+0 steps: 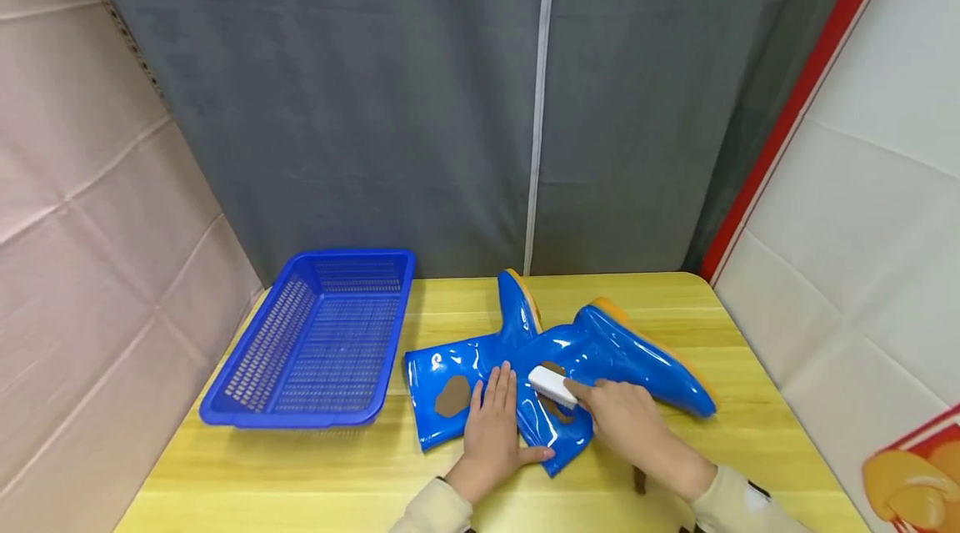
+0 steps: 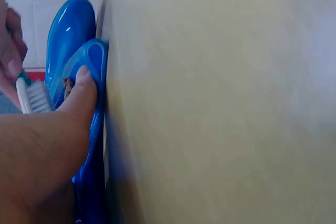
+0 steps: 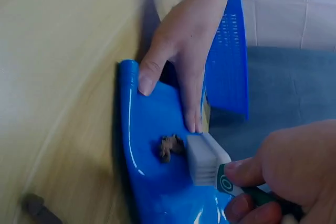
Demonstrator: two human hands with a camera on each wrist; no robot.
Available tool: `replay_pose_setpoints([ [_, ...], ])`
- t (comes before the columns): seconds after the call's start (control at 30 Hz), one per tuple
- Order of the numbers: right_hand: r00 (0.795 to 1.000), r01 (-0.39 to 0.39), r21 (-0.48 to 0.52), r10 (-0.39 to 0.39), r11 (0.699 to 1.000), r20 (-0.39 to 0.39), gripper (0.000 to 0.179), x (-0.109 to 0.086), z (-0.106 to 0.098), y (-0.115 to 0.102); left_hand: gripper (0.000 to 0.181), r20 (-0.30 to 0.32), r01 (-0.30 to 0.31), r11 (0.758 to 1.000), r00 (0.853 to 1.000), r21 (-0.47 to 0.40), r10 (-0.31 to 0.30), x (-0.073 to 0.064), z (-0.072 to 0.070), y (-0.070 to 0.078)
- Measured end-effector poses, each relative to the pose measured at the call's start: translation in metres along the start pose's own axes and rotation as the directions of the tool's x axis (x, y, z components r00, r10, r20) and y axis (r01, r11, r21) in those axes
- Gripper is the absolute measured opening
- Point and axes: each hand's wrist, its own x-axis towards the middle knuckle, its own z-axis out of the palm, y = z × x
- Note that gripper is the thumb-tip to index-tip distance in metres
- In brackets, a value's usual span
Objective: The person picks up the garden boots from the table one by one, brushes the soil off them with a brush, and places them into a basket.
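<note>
Two glossy blue rain boots with orange soles lie on their sides, the near boot (image 1: 630, 354) crossing over the far boot (image 1: 450, 358). My left hand (image 1: 493, 433) presses on them with fingers straight, its thumb on the near boot's shaft. In my right hand (image 1: 626, 420) I grip a scrubbing brush (image 1: 551, 385) with a white head and a green and white handle, clearest in the right wrist view. The bristles are against or just above the near shaft, beside a brown mud patch (image 3: 171, 148). A second brown patch (image 1: 453, 396) marks the far boot's shaft.
A blue plastic basket (image 1: 300, 420) stands on the left of the wooden table (image 1: 300, 483). A small brown piece (image 1: 639, 480) lies near my right wrist. Behind the table hangs a grey curtain (image 1: 375, 99); pale walls (image 1: 862, 266) flank both sides.
</note>
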Motion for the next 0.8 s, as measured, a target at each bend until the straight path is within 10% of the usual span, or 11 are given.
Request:
replay_pose_setpoints([
  [0.23, 0.993, 0.118, -0.019, -0.118, 0.993, 0.009, 0.037, 0.002, 0.014, -0.009, 0.127, 0.041, 0.001, 0.999, 0.999, -0.035, 0.0, 0.001, -0.002, -0.005],
  [0.8, 0.987, -0.046, 0.073, 0.034, 0.996, 0.154, 0.031, -0.037, 0.012, 0.005, 0.126, 0.085, -0.017, 0.998, 0.996, -0.064, 0.023, 0.0, -0.005, 0.0],
])
